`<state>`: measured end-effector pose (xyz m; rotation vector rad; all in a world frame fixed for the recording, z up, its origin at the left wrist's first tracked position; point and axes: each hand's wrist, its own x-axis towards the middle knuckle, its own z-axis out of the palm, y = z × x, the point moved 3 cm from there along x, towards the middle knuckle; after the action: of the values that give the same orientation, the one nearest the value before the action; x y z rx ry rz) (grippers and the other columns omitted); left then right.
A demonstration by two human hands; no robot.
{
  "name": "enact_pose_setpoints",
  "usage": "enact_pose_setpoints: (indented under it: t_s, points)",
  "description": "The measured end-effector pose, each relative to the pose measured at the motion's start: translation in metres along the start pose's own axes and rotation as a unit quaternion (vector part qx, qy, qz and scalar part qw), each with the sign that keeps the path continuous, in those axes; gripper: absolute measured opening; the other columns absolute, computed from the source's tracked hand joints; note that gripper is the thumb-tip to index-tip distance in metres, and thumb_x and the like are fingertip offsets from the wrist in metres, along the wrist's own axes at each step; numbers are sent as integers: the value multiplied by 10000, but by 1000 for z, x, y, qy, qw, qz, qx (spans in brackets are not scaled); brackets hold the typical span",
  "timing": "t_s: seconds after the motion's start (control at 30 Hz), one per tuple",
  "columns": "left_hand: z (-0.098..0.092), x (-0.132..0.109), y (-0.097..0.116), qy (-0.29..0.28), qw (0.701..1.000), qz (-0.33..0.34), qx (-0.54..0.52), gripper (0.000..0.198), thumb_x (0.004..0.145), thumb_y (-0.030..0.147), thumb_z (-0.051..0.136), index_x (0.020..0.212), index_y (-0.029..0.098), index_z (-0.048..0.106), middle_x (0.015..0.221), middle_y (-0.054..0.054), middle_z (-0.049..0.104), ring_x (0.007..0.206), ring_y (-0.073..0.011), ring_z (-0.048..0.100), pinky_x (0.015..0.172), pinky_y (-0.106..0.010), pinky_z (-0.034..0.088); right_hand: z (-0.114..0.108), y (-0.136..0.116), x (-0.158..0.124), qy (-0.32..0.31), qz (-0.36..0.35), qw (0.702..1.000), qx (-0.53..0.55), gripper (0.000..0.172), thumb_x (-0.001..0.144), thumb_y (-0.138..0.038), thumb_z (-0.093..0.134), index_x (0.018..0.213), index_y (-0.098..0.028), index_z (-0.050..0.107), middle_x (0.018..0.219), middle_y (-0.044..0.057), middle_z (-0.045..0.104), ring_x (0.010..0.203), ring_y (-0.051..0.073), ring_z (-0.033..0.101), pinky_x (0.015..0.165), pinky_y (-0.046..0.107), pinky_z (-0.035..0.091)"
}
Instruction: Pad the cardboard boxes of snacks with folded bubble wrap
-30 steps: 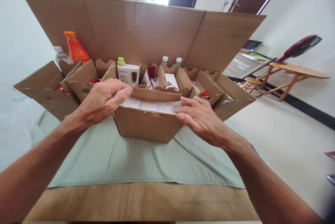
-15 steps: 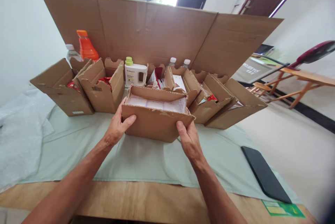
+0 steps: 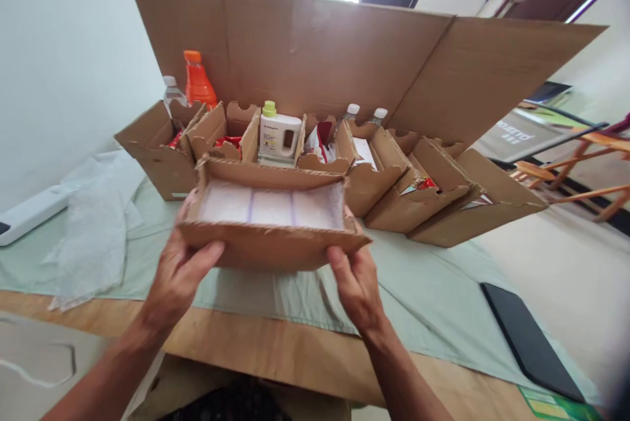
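I hold a shallow open cardboard box (image 3: 266,252) lifted off the table and drawn toward me. Inside it lie white plastic-wrapped packs (image 3: 270,206) side by side. My left hand (image 3: 180,275) grips the box's left end, thumb on the front wall. My right hand (image 3: 355,284) grips the right front corner. Behind it stands a row of small cardboard boxes (image 3: 384,175) with goods in them, backed by a large opened cardboard sheet (image 3: 315,54).
A white jug with a green cap (image 3: 278,136), an orange bottle (image 3: 198,82) and clear bottles (image 3: 364,114) stand in the row. A green cloth (image 3: 433,290) covers the wooden table (image 3: 295,359). A black flat object (image 3: 529,342) lies at the right, bubble wrap (image 3: 93,231) at the left.
Both hands went from resting on the box's top to gripping its ends. The box has been lifted from the row and pulled toward me; my view has moved back.
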<state>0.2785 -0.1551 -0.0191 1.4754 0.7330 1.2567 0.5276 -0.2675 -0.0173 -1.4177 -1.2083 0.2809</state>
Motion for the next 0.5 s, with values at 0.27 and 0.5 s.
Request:
enact_pose_setpoints:
  t_s: [0.27,0.5]
  points:
    - [56,-43,-5,-83,993,-59,-66,858,968,345,671,1664,351,170,1744,-27,242,1606,-302,202,1312,-458,221,-56,15,-27,85,12,995,-53,590,1009,-451,574,1549,-226,495,1600,107,496,1490,337,442,1237,507,331]
    - [26,-67,-18,61,997,-41,2,963,936,341,693,1671,366,71,1759,-32,175,1607,-336,190,1311,-535,205,29,28,64,-71,-31,997,-30,587,1023,-557,464,1497,-215,518,1484,115,608,1370,293,566,1166,469,442]
